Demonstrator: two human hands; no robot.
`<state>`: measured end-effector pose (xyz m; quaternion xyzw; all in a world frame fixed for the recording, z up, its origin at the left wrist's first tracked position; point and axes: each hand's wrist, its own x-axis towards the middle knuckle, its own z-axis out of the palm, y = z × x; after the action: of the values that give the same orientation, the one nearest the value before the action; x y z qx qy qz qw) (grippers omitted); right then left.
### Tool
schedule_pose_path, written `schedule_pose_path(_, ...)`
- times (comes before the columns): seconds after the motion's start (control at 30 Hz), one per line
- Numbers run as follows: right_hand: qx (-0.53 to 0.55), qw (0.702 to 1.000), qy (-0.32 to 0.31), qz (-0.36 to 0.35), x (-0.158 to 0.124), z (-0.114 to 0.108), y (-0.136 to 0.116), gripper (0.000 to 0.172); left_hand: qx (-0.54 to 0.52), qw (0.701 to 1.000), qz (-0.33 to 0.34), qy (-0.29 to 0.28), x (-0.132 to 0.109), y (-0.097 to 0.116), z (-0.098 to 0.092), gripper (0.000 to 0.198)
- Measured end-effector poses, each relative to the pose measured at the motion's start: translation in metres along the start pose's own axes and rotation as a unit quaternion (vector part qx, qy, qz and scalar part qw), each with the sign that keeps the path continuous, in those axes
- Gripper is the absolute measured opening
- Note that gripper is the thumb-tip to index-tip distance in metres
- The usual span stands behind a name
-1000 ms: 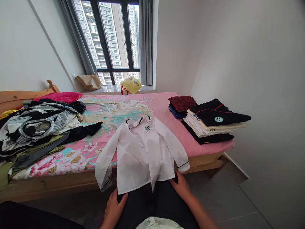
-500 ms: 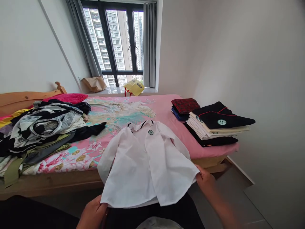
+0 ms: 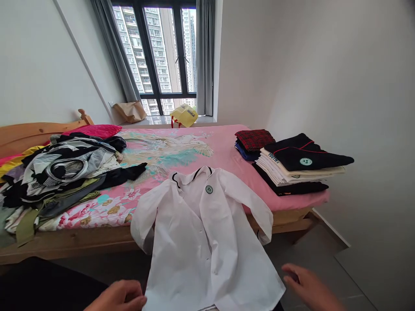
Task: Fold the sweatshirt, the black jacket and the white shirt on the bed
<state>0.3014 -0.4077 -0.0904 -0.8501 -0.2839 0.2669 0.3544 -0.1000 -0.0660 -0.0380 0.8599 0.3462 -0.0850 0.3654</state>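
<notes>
A white long-sleeved shirt [image 3: 191,242] with dark trim on its collar and a round green badge [image 3: 209,189] lies spread face up. Its collar and shoulders rest on the bed, while its lower part hangs over the edge toward me. My left hand [image 3: 118,296] is beside the left corner of the hem, fingers loosely curled with a gap to the thumb; its fingertips are close to the cloth. Off the right corner of the hem, my right hand [image 3: 309,283] hangs apart from the shirt with thumb and fingers parted, holding nothing.
A bed [image 3: 223,142] with a pink patterned sheet fills the middle. On its left lies a heap of jumbled clothes [image 3: 68,172]. Folded clothes [image 3: 292,172] are stacked at the right, beside a folded red plaid garment [image 3: 254,140]. Bags stand by the window.
Both hands have let go of the shirt's hem. The shirt has dropped flatter and lower toward me, its right sleeve now stretched out to the side. My right hand has moved down and right.
</notes>
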Motion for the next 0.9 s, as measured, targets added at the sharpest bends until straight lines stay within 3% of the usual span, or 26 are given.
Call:
schedule_pose_path(0.07, -0.02, 0.998, 0.01, -0.056, 0.017, -0.015, -0.05, 0.026, 0.039, 0.997, 0.035, 0.063, 0.021, 0.049, -0.042, 0.035)
schedule_pose_path(0.13, -0.02, 0.992, 0.006, -0.127, 0.04, -0.014, -0.107, 0.03, 0.058, 0.988, 0.075, 0.122, 0.055, 0.096, -0.073, 0.037)
schedule_pose_path(0.23, 0.015, 0.973, -0.029, -0.228, 0.083, 0.015, -0.184, 0.029, 0.087, 0.97, 0.145, 0.174, 0.12, 0.144, -0.092, 0.034)
schedule_pose_path(0.33, -0.013, 0.94, -0.05, -0.336, 0.129, 0.054, -0.24, 0.03, 0.138, 0.964, 0.146, 0.176, 0.184, 0.157, -0.092, 0.028)
schedule_pose_path(0.43, -0.143, 0.892, -0.096, -0.419, 0.173, 0.086, -0.274, 0.039, 0.168, 0.967, 0.105, 0.161, 0.229, 0.144, -0.088, 0.028)
schedule_pose_path(0.53, -0.313, 0.843, -0.148, -0.412, 0.212, 0.105, -0.286, 0.045, 0.189, 0.971, 0.051, 0.14, 0.25, 0.119, -0.085, 0.026)
schedule_pose_path(0.6, -0.376, 0.836, -0.146, -0.371, 0.234, 0.111, -0.282, 0.043, 0.197, 0.972, 0.02, 0.13, 0.255, 0.104, -0.083, 0.024)
schedule_pose_path(0.77, -0.394, 0.882, -0.081, -0.245, 0.273, 0.109, -0.253, 0.026, 0.193, 0.974, -0.028, 0.117, 0.267, 0.089, -0.081, 0.027)
schedule_pose_path(0.9, -0.355, 0.919, -0.048, -0.163, 0.293, 0.111, -0.24, 0.025, 0.169, 0.978, -0.073, 0.102, 0.28, 0.087, -0.084, 0.024)
